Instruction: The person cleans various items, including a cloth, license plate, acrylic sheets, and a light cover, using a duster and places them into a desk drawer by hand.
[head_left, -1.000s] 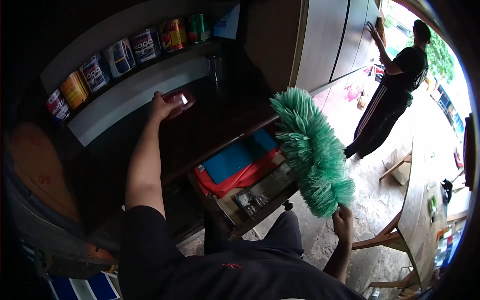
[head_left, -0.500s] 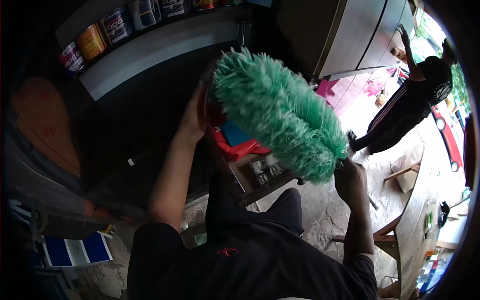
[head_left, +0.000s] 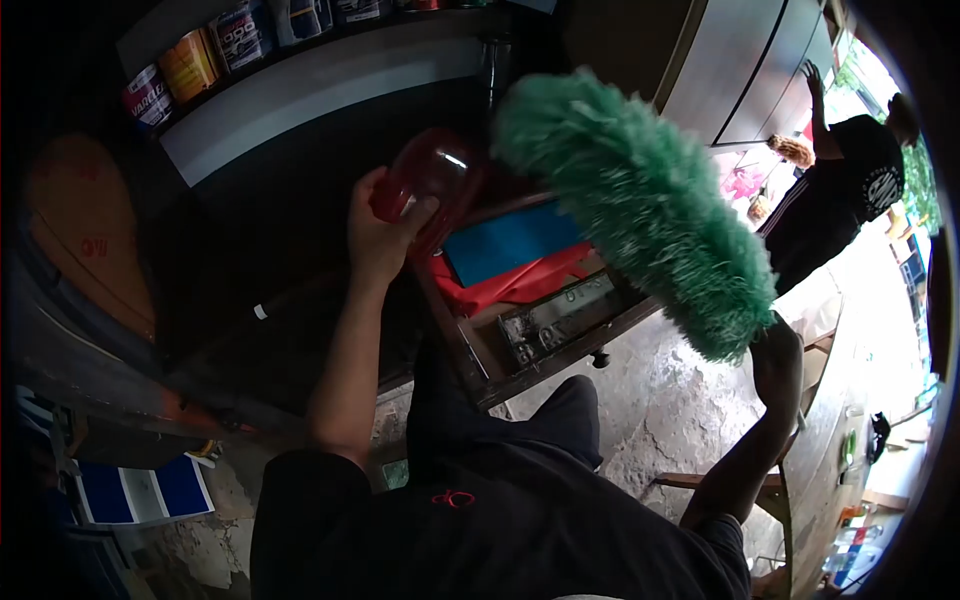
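My left hand [head_left: 385,235] is closed around a glossy, dark red rounded object [head_left: 440,180], thumb across its near side. I cannot tell exactly what it is. In my right hand [head_left: 778,355] is the handle end of a fluffy green duster [head_left: 640,210], its head slanting up and left over the drawer's right side. The duster is apart from the red object. Below them an open wooden drawer [head_left: 540,375] holds a flat blue item [head_left: 520,243], a red cloth [head_left: 515,290] and a worn metal plate with raised characters [head_left: 560,322].
Paint cans [head_left: 240,35] line a shelf at the upper left. A person in dark clothes [head_left: 850,185] stands at the right by a grey cabinet [head_left: 730,70], arm raised. A wooden bench [head_left: 820,440] lies to the right. An orange-brown oval panel [head_left: 90,235] is at the left.
My right hand has moved right with the duster, away from the red object, which now shows, along with more of the drawer. The other person's brown duster has dropped slightly.
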